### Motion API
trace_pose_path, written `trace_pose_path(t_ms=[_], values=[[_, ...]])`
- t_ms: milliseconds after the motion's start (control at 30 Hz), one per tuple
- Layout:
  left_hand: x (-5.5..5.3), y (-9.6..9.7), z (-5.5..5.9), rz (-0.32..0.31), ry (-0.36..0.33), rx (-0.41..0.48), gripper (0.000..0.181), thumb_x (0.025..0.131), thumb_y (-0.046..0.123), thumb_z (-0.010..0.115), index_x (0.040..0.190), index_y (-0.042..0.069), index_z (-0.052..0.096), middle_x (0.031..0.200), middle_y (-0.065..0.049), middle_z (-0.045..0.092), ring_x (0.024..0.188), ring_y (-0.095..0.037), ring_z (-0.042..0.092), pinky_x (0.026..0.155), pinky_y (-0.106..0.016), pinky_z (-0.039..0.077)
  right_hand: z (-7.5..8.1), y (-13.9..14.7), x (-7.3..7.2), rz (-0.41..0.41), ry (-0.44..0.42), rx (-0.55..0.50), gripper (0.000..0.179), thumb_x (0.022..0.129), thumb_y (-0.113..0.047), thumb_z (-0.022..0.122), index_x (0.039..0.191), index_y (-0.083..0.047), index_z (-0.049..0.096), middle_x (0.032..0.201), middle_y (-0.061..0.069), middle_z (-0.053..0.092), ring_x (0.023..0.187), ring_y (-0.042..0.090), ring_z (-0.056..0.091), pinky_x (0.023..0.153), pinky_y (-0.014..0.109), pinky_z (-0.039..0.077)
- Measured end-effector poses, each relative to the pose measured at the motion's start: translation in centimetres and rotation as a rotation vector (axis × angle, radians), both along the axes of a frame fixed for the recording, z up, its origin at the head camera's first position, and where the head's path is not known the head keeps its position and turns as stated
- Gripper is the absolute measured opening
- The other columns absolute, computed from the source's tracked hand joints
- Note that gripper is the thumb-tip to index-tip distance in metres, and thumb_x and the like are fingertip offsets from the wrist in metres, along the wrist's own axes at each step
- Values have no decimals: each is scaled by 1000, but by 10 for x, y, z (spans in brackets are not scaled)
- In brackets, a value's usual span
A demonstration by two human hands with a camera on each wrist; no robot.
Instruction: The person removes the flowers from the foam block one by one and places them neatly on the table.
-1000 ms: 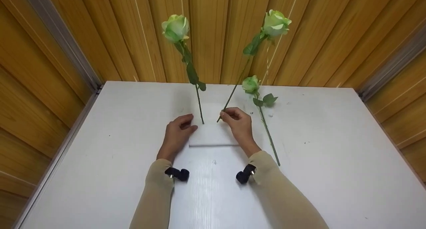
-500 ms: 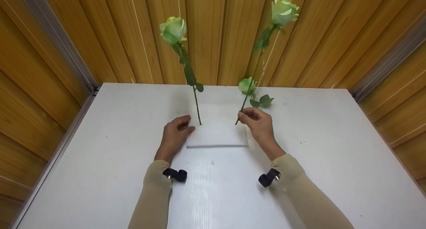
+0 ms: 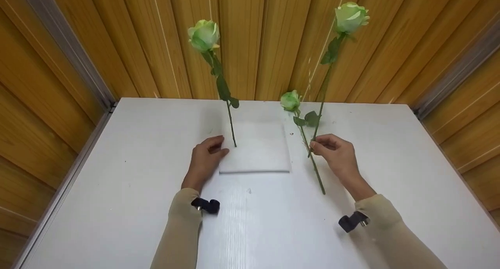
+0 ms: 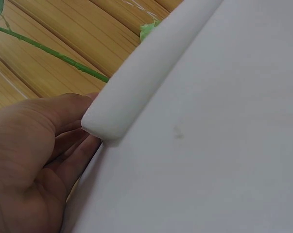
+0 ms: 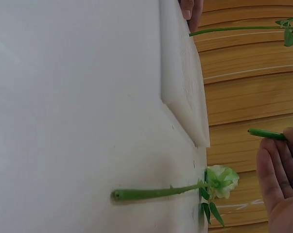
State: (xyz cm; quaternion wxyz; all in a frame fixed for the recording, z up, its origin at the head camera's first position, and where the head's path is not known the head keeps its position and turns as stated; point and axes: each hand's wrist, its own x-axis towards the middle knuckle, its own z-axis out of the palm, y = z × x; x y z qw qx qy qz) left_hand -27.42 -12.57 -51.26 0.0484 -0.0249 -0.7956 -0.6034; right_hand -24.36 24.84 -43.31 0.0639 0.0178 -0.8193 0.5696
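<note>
A pale green rose (image 3: 204,36) stands with its stem in a white foam block (image 3: 259,159), leaning slightly left. My left hand (image 3: 205,159) holds the block at its left edge; in the left wrist view the thumb lies over the top and the other fingers (image 4: 80,162) against the side. Between thumb and fingertips my right hand (image 3: 338,155) pinches a second rose (image 3: 351,18) low on its stem, bloom up and tilted right. A third rose (image 3: 290,101) lies on the table right of the block, its stem crossing behind the held one in the head view.
The white table (image 3: 117,222) ends at a wood-panelled wall (image 3: 242,42), with metal-edged panels on both sides. Small dark specks lie on the tabletop. A black wrist camera (image 3: 353,221) sits on the right sleeve, another camera (image 3: 206,205) on the left.
My right hand has moved right with its rose, from above the foam block to beside the lying rose. My left hand stays at the block, and the standing rose keeps its place.
</note>
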Motion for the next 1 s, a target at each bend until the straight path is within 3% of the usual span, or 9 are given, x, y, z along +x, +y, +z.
trace_pose_path(t_ms=[633,1000], values=[[-1,0,-2,-7,-6,32,46,95,9,81,140,5,70,141,-8,66,127,-23,65,106,-34,53,-9,57,31,-8,-65,117,29,99,-17,79,116,7,75,104,12,79,89,10,74,82,22,61],[-1,0,-3,-2,-21,43,47,96,11,81,141,6,69,141,-8,66,127,-24,64,108,-35,52,-18,80,42,-8,-110,90,31,98,-14,80,115,11,73,103,14,78,88,11,75,82,27,63]])
